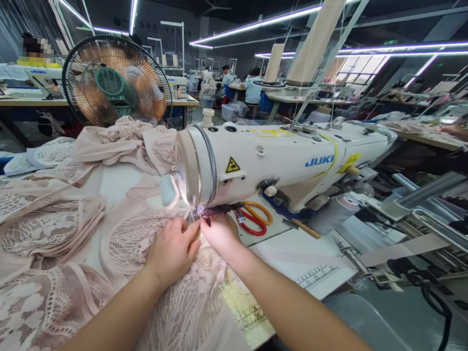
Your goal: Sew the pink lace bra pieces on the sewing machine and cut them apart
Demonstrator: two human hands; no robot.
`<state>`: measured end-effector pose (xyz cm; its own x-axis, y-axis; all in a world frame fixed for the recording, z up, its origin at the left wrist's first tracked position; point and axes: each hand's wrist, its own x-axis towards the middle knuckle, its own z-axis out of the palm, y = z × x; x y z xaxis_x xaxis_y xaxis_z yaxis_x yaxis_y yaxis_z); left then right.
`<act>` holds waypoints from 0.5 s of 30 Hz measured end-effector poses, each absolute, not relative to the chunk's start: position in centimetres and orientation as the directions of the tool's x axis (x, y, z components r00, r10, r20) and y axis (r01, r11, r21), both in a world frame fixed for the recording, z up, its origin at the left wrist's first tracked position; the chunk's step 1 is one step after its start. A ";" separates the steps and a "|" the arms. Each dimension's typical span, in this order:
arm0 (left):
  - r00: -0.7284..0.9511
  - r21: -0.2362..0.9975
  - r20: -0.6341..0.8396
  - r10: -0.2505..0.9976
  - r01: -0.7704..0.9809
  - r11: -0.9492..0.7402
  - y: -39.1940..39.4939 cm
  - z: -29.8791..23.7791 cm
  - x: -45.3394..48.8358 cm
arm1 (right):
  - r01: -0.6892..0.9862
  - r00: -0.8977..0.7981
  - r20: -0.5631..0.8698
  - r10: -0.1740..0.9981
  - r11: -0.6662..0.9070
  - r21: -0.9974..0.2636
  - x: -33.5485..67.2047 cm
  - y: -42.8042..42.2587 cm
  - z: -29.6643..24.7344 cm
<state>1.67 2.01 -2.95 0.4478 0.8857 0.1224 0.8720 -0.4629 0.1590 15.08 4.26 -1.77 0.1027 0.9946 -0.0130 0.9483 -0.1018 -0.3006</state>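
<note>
Pale pink lace fabric (188,306) lies under the needle end of a white sewing machine (235,154) and hangs down toward me. My left hand (175,249) rests on this lace just in front of the needle, with fingers bent and the thumb against the cloth. Close beside it, my right hand (220,233) pinches the fabric edge between thumb and fingertips. The exact spot under the presser foot is partly hidden by my fingers. Behind my right hand lie scissors (255,220) with red and orange handles.
More lace pieces (46,226) are heaped on the left. A large fan (116,81) stands behind them. Thread cones (315,42) rise behind the machine. A wooden-handled tool (305,228) lies near a grey thread cone (335,214). A metal tape-feeding device (380,266) stands on the right.
</note>
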 end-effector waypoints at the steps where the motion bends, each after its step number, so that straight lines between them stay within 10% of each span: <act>1: 0.448 0.162 0.121 0.886 0.871 -0.463 2.0 -2.9 1.7 | 0.948 0.103 -0.012 0.995 -0.102 -0.303 15.1 4.3 -1.8; 15: 0.438 0.185 0.082 0.895 0.876 -0.446 2.0 -2.7 1.7 | 0.933 0.096 -0.017 0.995 -0.096 -0.346 15.6 4.4 -2.5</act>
